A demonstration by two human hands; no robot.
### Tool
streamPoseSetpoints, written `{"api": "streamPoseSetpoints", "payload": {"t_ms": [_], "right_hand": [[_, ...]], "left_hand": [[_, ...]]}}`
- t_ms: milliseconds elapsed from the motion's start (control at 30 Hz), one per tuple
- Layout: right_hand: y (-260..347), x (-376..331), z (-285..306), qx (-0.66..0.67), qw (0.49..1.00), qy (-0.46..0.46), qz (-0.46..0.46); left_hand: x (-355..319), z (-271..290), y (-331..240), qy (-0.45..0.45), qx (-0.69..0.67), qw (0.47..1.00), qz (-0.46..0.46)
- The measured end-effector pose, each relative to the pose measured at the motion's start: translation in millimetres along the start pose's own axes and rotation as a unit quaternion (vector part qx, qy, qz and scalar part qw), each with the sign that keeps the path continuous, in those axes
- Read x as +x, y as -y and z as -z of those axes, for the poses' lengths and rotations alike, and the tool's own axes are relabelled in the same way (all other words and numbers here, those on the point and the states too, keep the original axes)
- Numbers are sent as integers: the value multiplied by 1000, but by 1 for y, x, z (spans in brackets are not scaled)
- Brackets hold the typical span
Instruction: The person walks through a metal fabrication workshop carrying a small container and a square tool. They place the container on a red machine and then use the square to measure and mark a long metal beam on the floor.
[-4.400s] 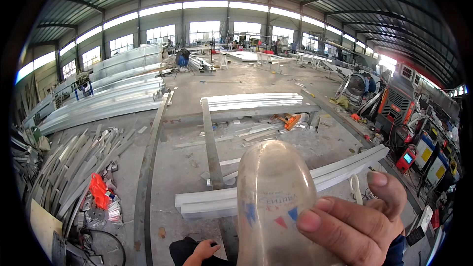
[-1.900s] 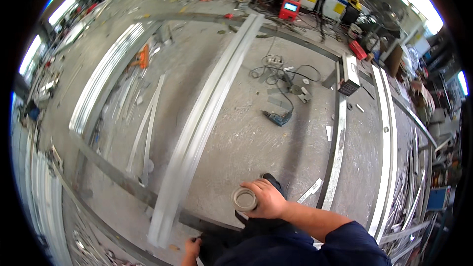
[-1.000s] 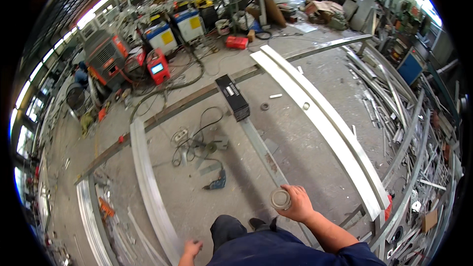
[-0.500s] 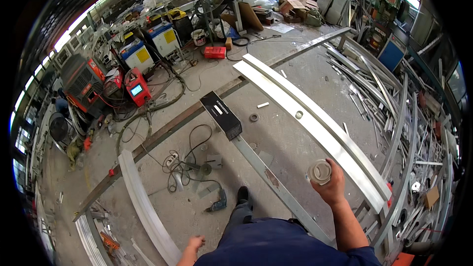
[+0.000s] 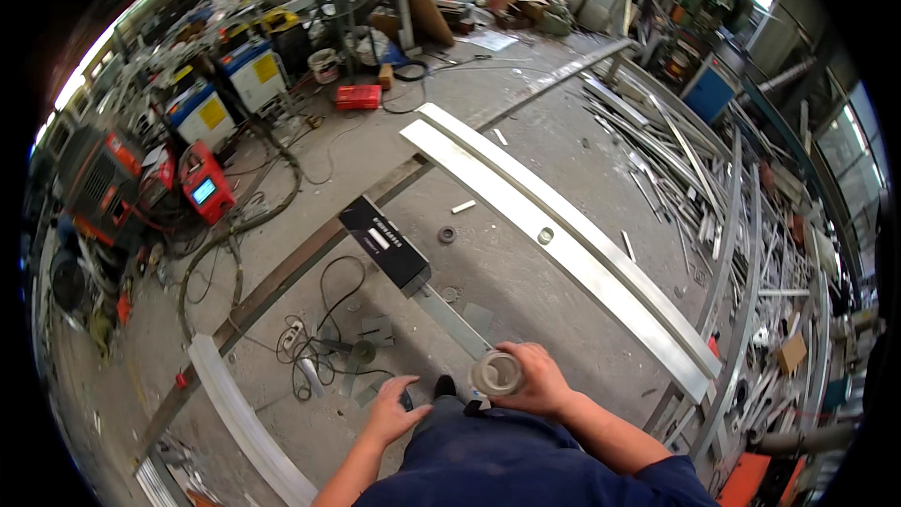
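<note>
In front of my waist, my right hand (image 5: 539,381) is closed around a clear, round, cup-like container (image 5: 496,373), seen from above. What is inside it I cannot make out. My left hand (image 5: 392,409) is apart from it to the left, thumb and fingers spread with nothing between them. Just beyond both hands, a long black box (image 5: 383,244) rests on a grey metal beam (image 5: 449,321). To the right lie long silver metal profiles (image 5: 601,284), one with a small round object (image 5: 545,236) on it.
A rusty crossbeam (image 5: 291,277) runs across the frame. Below it on the floor are tangled cables and an angle grinder (image 5: 361,350). A red machine with a lit screen (image 5: 205,190) stands at left. Scrap metal strips (image 5: 657,160) are heaped at right; another silver profile (image 5: 239,422) lies at lower left.
My right hand has brought the container leftward, from beside the silver profiles to in front of my waist. My left hand has risen and opened. The whole view has shifted.
</note>
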State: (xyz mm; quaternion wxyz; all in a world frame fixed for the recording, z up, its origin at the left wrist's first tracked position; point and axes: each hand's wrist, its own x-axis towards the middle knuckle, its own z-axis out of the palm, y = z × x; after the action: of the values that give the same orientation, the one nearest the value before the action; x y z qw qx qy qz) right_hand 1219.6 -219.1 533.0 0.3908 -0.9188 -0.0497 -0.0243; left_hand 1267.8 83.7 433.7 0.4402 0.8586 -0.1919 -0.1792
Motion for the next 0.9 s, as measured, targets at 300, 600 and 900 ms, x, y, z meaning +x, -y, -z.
{"api": "streamPoseSetpoints", "payload": {"t_ms": [300, 600, 900], "right_hand": [[-64, 67, 50, 61, 996, 43, 57], [-382, 186, 92, -45, 959, 43, -277], [-630, 294, 61, -106, 894, 167, -402]], "left_hand": [[174, -53, -101, 131, 4, 968, -212], [316, -90, -92, 20, -7, 999, -29], [403, -117, -148, -43, -44, 979, 196]]}}
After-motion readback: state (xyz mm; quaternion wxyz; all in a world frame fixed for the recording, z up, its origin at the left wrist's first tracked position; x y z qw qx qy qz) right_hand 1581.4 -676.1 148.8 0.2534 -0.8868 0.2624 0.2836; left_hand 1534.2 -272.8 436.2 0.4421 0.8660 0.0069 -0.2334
